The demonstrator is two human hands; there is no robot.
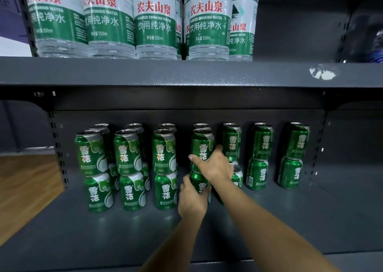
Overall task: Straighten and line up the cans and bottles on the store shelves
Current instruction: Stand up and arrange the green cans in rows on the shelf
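Both hands grasp one two-can stack on the lower shelf (269,220). Right hand (215,166) wraps the upper can (202,145), thumb across its front label, fingers curled round its right side. Left hand (191,199) wraps the lower can (198,183) from its left and front, fingers curled on it. Upper can sits on the lower can, label facing out.

All places relative to the held stack:
- Left of it: three front stacks (128,168) of green cans, two high, set in a row, labels forward, each with another stack close behind it.
- Just right and slightly behind: another stack; its top can (232,141) upright, its bottom can (237,174) mostly hidden by the right wrist.
- Further right: two more two-can stacks (260,157) and (292,155), set further back than the left row, well apart from each other.
- Directly behind: one more can top (202,125) shows.
- Above: upper shelf (186,73) carries green-label water bottles (155,21), upright, packed side by side; a white scuffed patch (322,73) marks the shelf edge to the right.
- Far left and below: wood floor (24,178).
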